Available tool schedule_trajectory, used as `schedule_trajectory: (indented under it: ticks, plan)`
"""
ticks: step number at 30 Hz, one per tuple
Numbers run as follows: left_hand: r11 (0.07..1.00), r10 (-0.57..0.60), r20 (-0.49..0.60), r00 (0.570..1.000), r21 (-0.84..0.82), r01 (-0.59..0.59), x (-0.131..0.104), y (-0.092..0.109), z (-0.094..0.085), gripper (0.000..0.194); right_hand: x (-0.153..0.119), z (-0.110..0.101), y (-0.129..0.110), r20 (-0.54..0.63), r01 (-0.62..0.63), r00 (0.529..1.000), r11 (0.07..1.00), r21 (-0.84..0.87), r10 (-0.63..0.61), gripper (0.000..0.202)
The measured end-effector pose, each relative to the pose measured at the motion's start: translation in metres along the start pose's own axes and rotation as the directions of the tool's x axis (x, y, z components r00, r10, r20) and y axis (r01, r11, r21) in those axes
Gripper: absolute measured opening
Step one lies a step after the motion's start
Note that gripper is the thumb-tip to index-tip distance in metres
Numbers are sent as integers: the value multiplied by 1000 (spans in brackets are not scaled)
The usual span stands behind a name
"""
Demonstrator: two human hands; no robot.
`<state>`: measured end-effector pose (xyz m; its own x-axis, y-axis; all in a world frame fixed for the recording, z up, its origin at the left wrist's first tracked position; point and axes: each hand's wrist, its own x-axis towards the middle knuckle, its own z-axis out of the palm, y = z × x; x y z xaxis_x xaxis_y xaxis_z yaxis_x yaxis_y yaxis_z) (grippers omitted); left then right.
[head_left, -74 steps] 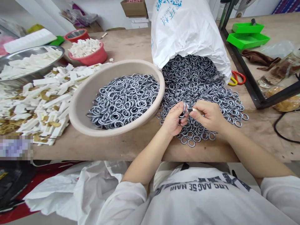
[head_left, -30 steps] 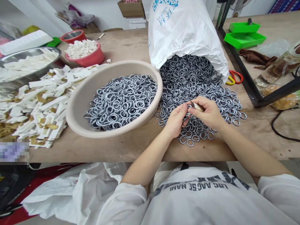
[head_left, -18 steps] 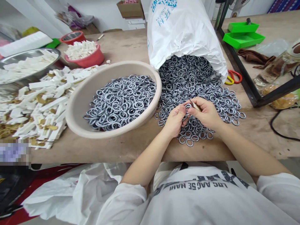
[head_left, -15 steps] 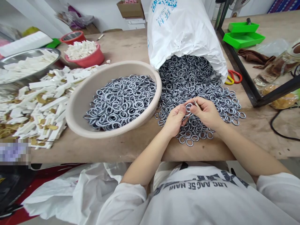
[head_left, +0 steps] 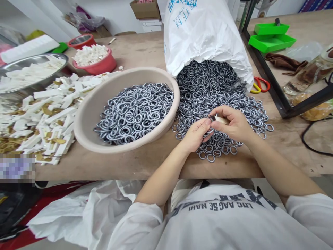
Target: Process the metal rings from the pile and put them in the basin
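Note:
My left hand point(head_left: 197, 134) is closed with fingertips pinching a grey ring point(head_left: 208, 132), which is partly hidden by the fingers. My right hand point(head_left: 232, 125) grips a small flat pale tool with a dark end point(head_left: 221, 120); its exact kind I cannot make out. The dark end meets the ring at the left fingertips. Both hands are held above a heap of grey rings point(head_left: 249, 114) that spills from a white sack point(head_left: 205, 38) lying on its side. Left of them stands a beige basin point(head_left: 88, 139) holding many similar rings.
White plastic pieces point(head_left: 56, 116) with gold-coloured parts cover the table's left side, near a metal bowl point(head_left: 65, 66) and a red bowl point(head_left: 108, 64). Red-and-yellow-handled scissors point(head_left: 262, 84) lie beside the sack. A black metal frame point(head_left: 275, 90) and green trays point(head_left: 272, 43) are at right.
The tool in my right hand has turned so its flat side shows, and its dark end now touches the ring. My left hand stays nearly in place.

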<state>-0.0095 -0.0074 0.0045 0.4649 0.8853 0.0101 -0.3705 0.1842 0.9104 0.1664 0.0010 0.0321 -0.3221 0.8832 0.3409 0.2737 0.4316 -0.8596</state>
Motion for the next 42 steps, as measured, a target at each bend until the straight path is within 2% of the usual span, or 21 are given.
schedule_trajectory:
  ticks: [3, 5, 8, 12, 18, 21, 23, 25, 27, 30, 34, 37, 39, 40, 42]
  plan:
    - [1000, -8, 28, 1000, 10, 8, -1, 0, 1, 43, 3, 5, -1, 34, -29, 999, 990, 138, 25, 33]
    - [1000, -7, 36, 999, 7, 7, -2, 1, 2, 44, 4, 5, -1, 10, -47, 999, 988, 148, 46, 35]
    - [1000, -8, 23, 1000, -26, 9, -2, 3, 2, 46, -1, 0, -3, -9, 5, 1000, 998, -60, -5, 40]
    - [996, -36, -24, 999, -81, 34, -1, 3, 0, 49, -10, -3, -13, 94, 126, 991, 924, -360, -98, 38]
    - [996, -34, -26, 999, -88, 31, -1, 2, -2, 46, -12, 0, -21, 155, 208, 975, 894, -398, -158, 40]
    - [1000, -18, 83, 996, -9, 19, -6, 5, 1, 46, -7, -3, -9, 127, 123, 989, 913, -389, -79, 44]
    - [996, -46, 190, 981, 79, 31, -9, 7, 5, 48, -1, -7, 7, 32, -1, 999, 911, -413, 16, 48]
    - [992, -60, 216, 974, 125, 33, -10, 8, 7, 48, 8, -12, 25, -38, -89, 996, 901, -425, 81, 52]
    - [995, -18, 145, 989, 95, 4, -8, 9, 6, 46, 21, -16, 38, -100, -169, 985, 872, -459, 138, 55]
    - [1000, 24, 23, 999, 3, -24, -2, 10, -1, 38, 50, -12, 48, -150, -243, 970, 762, -600, 191, 49]
    - [994, -41, -73, 997, -99, 33, 5, 13, -10, 31, 93, 10, 53, -83, -174, 981, 616, -768, 174, 38]
    - [982, -92, -194, 977, -182, 56, 8, 15, -17, 27, 113, 22, 57, -32, -119, 985, 545, -830, 167, 29]
    - [964, -135, -245, 960, -258, 70, 10, 15, -21, 19, 116, 20, 57, -56, -124, 989, 553, -824, 138, 26]
    - [954, -154, -260, 953, -289, 76, 11, 15, -23, 18, 115, 15, 55, -70, -133, 989, 592, -795, 128, 26]
    - [953, -161, -305, 939, -295, 67, 12, 14, -23, 25, 105, 5, 49, -66, -160, 986, 749, -643, 153, 31]
